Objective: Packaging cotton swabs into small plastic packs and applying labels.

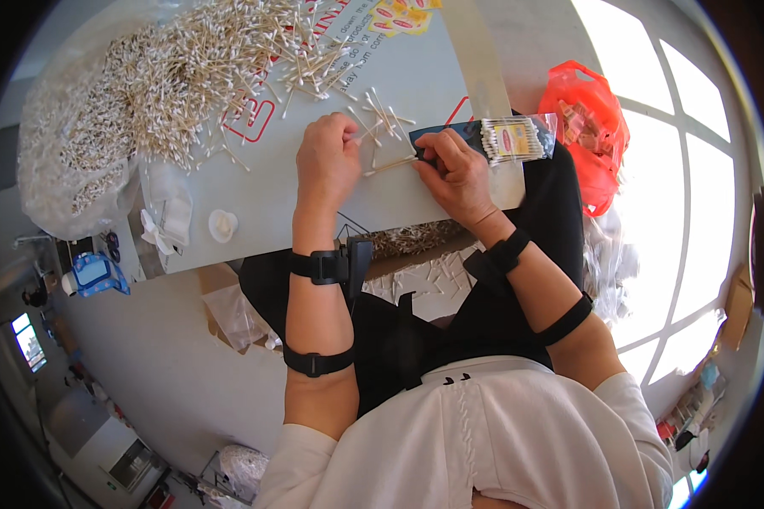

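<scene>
My left hand (327, 161) is above the table with its fingers curled together; what they hold, if anything, I cannot make out. To its right, my right hand (458, 174) is closed with thumb and fingertips on cotton swabs (389, 166), whose tips point left toward my left hand. Several loose cotton swabs (380, 119) lie just beyond, between the hands. Beside my right hand, a clear packet of cotton swabs (514, 139) with a yellow label rests on a dark blue strip (469, 130) near the table's right edge.
A large heap of cotton swabs (187, 76) spills from a clear plastic bag (51, 170) at the left. Yellow labels (403, 15) lie at the far edge. A small white dish (223, 226) sits near the table's front edge. A red plastic bag (598, 144) hangs at the right.
</scene>
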The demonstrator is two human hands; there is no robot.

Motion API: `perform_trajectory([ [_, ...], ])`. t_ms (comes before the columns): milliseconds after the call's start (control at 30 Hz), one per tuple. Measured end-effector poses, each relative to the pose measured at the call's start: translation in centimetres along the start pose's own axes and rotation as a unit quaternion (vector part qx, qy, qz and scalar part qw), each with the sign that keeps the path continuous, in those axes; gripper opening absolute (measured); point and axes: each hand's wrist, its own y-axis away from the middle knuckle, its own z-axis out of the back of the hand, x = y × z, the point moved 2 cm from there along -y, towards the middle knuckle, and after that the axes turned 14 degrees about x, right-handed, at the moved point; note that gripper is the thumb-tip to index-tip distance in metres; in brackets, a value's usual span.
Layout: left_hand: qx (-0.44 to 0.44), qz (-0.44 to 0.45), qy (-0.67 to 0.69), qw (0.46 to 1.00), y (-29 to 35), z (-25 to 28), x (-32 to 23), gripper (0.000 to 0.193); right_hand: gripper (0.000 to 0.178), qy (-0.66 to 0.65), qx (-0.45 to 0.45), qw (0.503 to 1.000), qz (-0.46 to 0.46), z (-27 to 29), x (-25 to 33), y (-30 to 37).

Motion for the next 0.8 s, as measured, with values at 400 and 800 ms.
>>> perform_trajectory([
  [400, 0.009, -0.217, -0.264, 0.940, -4.2, 1.8, -2.0, 0.050, 0.028, 0.181, 0.046, 0.979, 0.081, -0.6, 0.5, -0.2],
  [800, -0.061, -0.159, -0.187, 0.968, -1.6, 0.1, -0.3, 0.020, 0.017, 0.185, 0.023, 0.980, 0.076, -1.0, -0.2, -0.3],
])
